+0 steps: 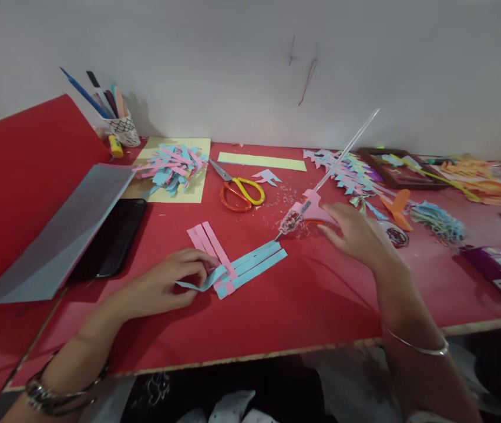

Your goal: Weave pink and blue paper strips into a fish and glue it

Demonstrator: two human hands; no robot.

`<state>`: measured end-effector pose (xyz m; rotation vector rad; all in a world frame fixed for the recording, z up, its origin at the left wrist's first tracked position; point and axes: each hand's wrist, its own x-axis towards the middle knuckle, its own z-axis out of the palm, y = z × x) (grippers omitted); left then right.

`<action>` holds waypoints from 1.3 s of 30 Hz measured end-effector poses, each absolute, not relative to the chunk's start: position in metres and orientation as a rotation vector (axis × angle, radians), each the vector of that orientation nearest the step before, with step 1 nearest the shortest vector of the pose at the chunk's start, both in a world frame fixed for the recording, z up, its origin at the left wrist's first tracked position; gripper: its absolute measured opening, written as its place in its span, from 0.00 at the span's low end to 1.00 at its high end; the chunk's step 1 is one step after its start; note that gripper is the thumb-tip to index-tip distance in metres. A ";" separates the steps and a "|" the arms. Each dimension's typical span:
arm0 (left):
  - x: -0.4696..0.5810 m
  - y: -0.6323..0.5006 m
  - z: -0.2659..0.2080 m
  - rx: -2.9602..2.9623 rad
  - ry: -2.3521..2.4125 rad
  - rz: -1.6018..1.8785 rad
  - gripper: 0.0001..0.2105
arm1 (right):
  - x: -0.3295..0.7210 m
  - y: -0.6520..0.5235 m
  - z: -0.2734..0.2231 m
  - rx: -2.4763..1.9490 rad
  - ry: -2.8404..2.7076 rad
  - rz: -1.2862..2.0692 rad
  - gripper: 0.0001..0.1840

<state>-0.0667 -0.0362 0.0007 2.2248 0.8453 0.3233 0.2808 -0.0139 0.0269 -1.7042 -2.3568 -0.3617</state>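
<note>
Covering the table (320, 305), red cloth, paper scraps (171, 164), white wall (232, 59) behind

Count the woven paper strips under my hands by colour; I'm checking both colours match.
Pink strips: 3
Blue strips: 3
Total: 6
The left hand pinches a blue end; the right hand rests at the glue gun.

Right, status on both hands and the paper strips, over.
Left hand pinching woven paper strips. Right hand at pink glue gun. Scissors lie behind.
</note>
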 end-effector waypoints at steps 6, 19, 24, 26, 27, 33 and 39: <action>-0.066 -0.035 0.001 2.257 0.824 0.316 0.04 | 0.286 -0.008 0.025 -1.654 -2.205 -0.358 0.19; -0.056 -0.035 -0.001 2.309 0.899 0.632 0.04 | 0.269 0.009 0.003 -1.913 -2.012 -0.405 0.14; -0.041 -0.036 0.000 2.356 1.037 0.681 0.03 | 0.228 -0.015 0.029 -1.586 -2.075 -0.167 0.14; -0.034 -0.035 0.003 2.383 1.051 0.634 0.02 | 0.205 -0.027 0.036 -1.391 -2.259 0.146 0.20; -0.030 -0.034 0.004 2.392 1.061 0.616 0.02 | 0.194 -0.031 0.038 -1.324 -2.327 0.275 0.22; -0.020 -0.034 0.000 2.186 1.093 0.625 0.23 | 0.164 -0.034 0.035 -1.225 -2.327 0.531 0.19; -0.033 -0.037 -0.006 2.332 1.125 0.493 0.19 | 0.184 -0.025 0.026 -1.293 -2.250 0.537 0.07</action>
